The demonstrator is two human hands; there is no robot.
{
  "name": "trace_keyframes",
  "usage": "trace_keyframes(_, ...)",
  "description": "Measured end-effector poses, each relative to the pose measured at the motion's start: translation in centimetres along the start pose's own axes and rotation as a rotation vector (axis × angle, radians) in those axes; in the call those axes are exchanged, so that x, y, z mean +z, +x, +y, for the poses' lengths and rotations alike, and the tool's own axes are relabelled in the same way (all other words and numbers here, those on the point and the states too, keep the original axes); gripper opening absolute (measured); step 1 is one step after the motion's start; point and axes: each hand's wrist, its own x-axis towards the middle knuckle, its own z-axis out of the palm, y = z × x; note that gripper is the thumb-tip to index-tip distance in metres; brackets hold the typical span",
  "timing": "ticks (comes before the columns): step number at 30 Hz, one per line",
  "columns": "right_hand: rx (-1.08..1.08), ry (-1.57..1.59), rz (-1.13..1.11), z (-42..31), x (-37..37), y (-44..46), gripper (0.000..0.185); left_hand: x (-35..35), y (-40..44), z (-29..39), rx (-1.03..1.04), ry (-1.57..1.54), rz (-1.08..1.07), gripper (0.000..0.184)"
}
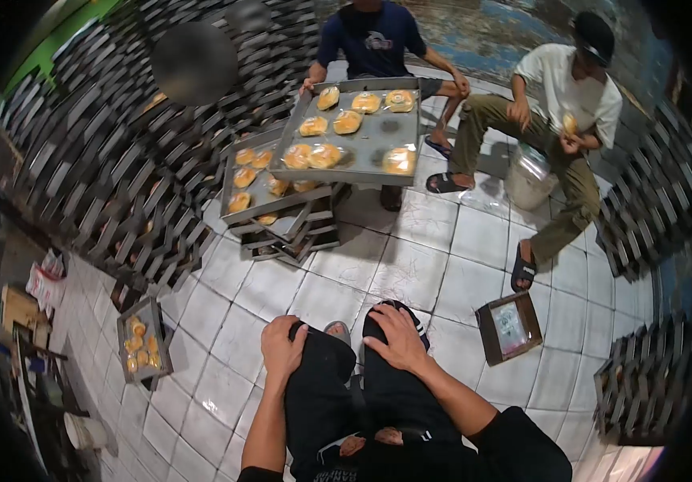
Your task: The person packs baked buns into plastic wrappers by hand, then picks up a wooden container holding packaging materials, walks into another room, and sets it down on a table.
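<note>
The fingers of the left hand (283,347) are curving loosely over the left knee (319,352), and those of the right hand (400,341) are spreading across the right knee; both are released, gripping nothing. For this pause, relaxed palms and tucked-in elbows are serving well, since they are leaving the room ahead free for the loaded tray.

Beyond the fingertips, tiled floor (330,293) is separating them from that metal tray (374,153), which is lying at the far side, slightly left, well apart from both hands. It is carrying golden buns (347,122), and a seated co-worker's hand (311,83) is grasping its left edge. Stacked trays (243,215) are sitting lower, beside and partly behind it. An open cardboard box (488,336) is resting to the right, and a smaller bun tray (160,329) to the left. At far right, another seated person (579,96) is holding a small bun-like piece (569,124).
</note>
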Motion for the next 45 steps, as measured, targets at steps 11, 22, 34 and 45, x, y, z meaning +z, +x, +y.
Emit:
trace_keyframes(11, -0.020, 0.037, -0.004, 1.1, 0.8, 0.4, 0.047, -0.7, -0.2, -0.6, -0.018, -0.022, 0.000, 0.027)
trace_keyframes(22, -0.016, 0.026, 0.026, 1.4, 1.4, -0.3, 0.044, -0.4, -0.5, -0.9, -0.020, -0.038, -0.056, 0.027)
trace_keyframes(34, -0.033, 0.035, 0.054, 1.7, 1.3, -0.3, 0.041, -0.2, -0.6, -0.9, -0.040, -0.060, -0.057, 0.026)
trace_keyframes(45, 0.003, 0.101, 0.032, 1.6, 1.0, -0.4, 0.040, -0.4, -0.5, -0.5, -0.041, -0.059, -0.060, 0.026)
